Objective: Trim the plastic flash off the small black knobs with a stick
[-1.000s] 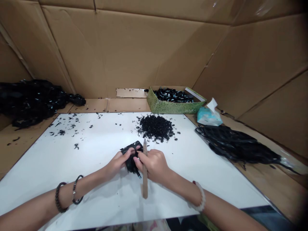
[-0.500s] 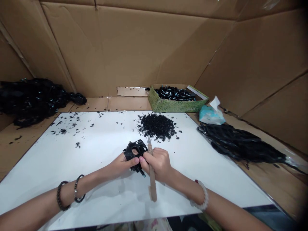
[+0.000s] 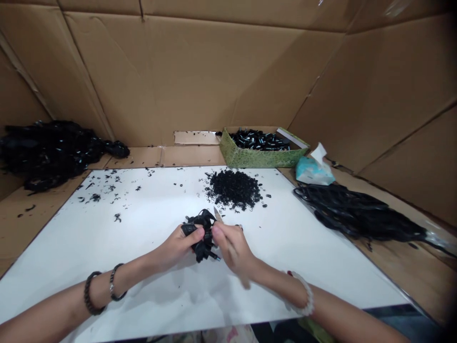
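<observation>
Black moulded plastic part held over the white sheet, gripped by the closed fingers of the left hand; the right hand pinches a blurred knife, tip just beside the part. A slip could drive the blade into the left thumb.

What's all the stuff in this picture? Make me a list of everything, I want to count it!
black plastic piece: one, black, held in both hands
pointed tool: one, pale brown, in the right hand, blurred
white board: one, white, lying on cardboard
heap of scraps: one, black, far middle of the board
loose scraps: many, black, left part of the board
green box: one, green, behind the board
small pieces: many, black and shiny, in the box
tissue packet: one, pale blue and white, right of the box
tangled bundles: two, black, either side of the board
cardboard walls: several, brown, behind and beside
bracelets: three, two dark on the left wrist, one white on the right
left hand: one, holding the piece
right hand: one, holding the tool
</observation>
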A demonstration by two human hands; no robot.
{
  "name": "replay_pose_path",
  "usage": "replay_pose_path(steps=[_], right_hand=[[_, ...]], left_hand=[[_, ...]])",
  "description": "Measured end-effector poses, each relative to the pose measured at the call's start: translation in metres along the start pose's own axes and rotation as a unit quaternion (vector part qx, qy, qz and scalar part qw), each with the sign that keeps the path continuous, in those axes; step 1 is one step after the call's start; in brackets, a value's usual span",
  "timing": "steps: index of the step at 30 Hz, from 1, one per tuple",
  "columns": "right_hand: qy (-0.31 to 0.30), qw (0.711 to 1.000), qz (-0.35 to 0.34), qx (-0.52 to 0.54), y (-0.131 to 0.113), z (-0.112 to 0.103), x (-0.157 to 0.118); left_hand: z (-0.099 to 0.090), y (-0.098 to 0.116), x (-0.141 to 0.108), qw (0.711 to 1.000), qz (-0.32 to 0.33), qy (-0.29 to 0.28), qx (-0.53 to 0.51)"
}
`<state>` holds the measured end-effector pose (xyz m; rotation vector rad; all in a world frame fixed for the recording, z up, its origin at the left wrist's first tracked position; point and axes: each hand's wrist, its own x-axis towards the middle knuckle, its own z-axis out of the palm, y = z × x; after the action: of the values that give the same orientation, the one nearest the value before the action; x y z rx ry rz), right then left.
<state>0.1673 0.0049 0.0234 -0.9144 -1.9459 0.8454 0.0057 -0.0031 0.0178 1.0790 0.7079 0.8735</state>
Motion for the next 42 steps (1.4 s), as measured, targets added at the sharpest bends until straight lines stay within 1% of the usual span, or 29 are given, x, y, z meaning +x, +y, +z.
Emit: replay_pose_path(steps=[3,6,8,11,12,13,14,15,16,17,18,19,20,21,22,23,25,26,28,29,32,35,38,42], right_hand=[[0.018,0.998,0.007,0.058,-0.004,-0.003,0.001],[0.048,0.997,0.014,0.064,-0.005,-0.014,0.006],[0.108,0.992,0.029,0.058,-0.003,-0.027,0.012],[0.233,0.972,0.034,0.023,0.007,-0.05,0.024],[0.247,0.969,0.03,-0.007,0.011,-0.057,0.028],[0.23,0.972,0.027,-0.047,0.015,-0.063,0.031],[0.184,0.977,0.025,-0.102,0.018,-0.067,0.033],[0.115,0.979,0.027,-0.168,0.022,-0.069,0.035],[0.034,0.97,0.029,-0.237,0.024,-0.07,0.036],[-0.042,0.951,0.03,-0.304,0.026,-0.069,0.036],[-0.105,0.925,0.031,-0.363,0.028,-0.067,0.035],[-0.144,0.9,0.03,-0.409,0.028,-0.064,0.034],[-0.159,0.882,0.03,-0.443,0.029,-0.061,0.033],[-0.155,0.871,0.029,-0.466,0.028,-0.058,0.032],[-0.133,0.868,0.027,-0.478,0.027,-0.056,0.031],[-0.103,0.871,0.022,-0.479,0.025,-0.053,0.029],[-0.05,0.898,-0.008,-0.437,0.019,-0.049,0.026],[-0.039,0.915,-0.034,-0.4,0.016,-0.045,0.024],[-0.046,0.939,-0.093,-0.328,0.01,-0.037,0.018],[-0.053,0.943,-0.119,-0.307,0.008,-0.031,0.016],[-0.046,0.94,-0.163,-0.297,0.007,-0.015,0.01],[-0.024,0.938,-0.166,-0.303,0.01,-0.006,0.009],[0.006,0.933,-0.168,-0.317,0.012,-0.006,0.009],[0.041,0.908,-0.218,-0.355,0.011,-0.008,0.009]], left_hand=[[0.008,0.007,-0.001,0.998,0.013,-0.008,-0.059],[0.012,0.012,-0.001,0.996,0.015,0.01,-0.085],[0.011,0.014,0.001,0.995,0.003,0.047,-0.09],[0.007,0.014,0.004,0.989,-0.016,0.102,-0.103],[0.005,0.014,0.005,0.987,-0.021,0.112,-0.111],[0.004,0.013,0.006,0.985,-0.021,0.119,-0.119],[0.002,0.013,0.007,0.984,-0.019,0.123,-0.128],[0.001,0.013,0.007,0.982,-0.019,0.126,-0.137],[0.0,0.013,0.008,0.98,-0.018,0.129,-0.147],[-0.001,0.012,0.008,0.978,-0.018,0.133,-0.158],[-0.002,0.013,0.009,0.976,-0.017,0.137,-0.169],[-0.003,0.013,0.009,0.974,-0.018,0.14,-0.178],[-0.003,0.013,0.009,0.972,-0.018,0.143,-0.186],[-0.003,0.013,0.01,0.97,-0.016,0.146,-0.193],[-0.003,0.013,0.01,0.969,-0.015,0.149,-0.197],[-0.002,0.013,0.011,0.968,-0.012,0.151,-0.2],[-0.001,0.013,0.011,0.967,-0.009,0.155,-0.202],[0.0,0.012,0.011,0.967,-0.008,0.155,-0.202],[0.002,0.012,0.01,0.968,-0.009,0.152,-0.199],[0.003,0.011,0.01,0.969,-0.01,0.149,-0.195],[0.003,0.008,0.009,0.975,-0.011,0.128,-0.18],[0.001,0.003,0.009,0.983,-0.002,0.1,-0.154],[-0.003,-0.004,0.009,0.991,0.01,0.093,-0.095],[-0.004,-0.008,0.008,0.997,0.012,0.069,0.029]])
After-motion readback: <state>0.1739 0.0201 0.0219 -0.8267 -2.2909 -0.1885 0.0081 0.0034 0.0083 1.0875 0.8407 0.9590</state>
